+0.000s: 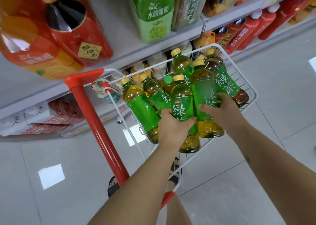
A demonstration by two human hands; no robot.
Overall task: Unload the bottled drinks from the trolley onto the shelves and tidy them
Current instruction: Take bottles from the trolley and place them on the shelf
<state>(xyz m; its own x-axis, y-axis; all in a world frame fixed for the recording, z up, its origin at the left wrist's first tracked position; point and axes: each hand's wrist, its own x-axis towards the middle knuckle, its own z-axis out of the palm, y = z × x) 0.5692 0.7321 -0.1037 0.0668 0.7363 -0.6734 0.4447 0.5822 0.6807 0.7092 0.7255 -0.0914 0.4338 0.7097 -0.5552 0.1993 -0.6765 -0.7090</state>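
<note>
In the trolley (97,125), at 6 o'clock of the shelves (126,53), a bottle (181,103) is gripped by the left hand (173,127) and a second bottle (204,91), at its 3 o'clock, by the right hand (224,113).

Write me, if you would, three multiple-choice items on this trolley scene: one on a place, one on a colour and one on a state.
1. Where do the green-label tea bottles lie?
A) in the white wire trolley basket
B) on the floor
C) on the top shelf

2. What colour is the trolley handle?
A) blue
B) red
C) black

3. What is the left hand doing?
A) hanging idle
B) pushing the handle
C) gripping a tea bottle

Answers:
1 A: they lie heaped inside its wire rim.
2 B: the bar is plain red.
3 C: its fingers curl round a bottle's green label, as those of the right hand curl round another.
</note>
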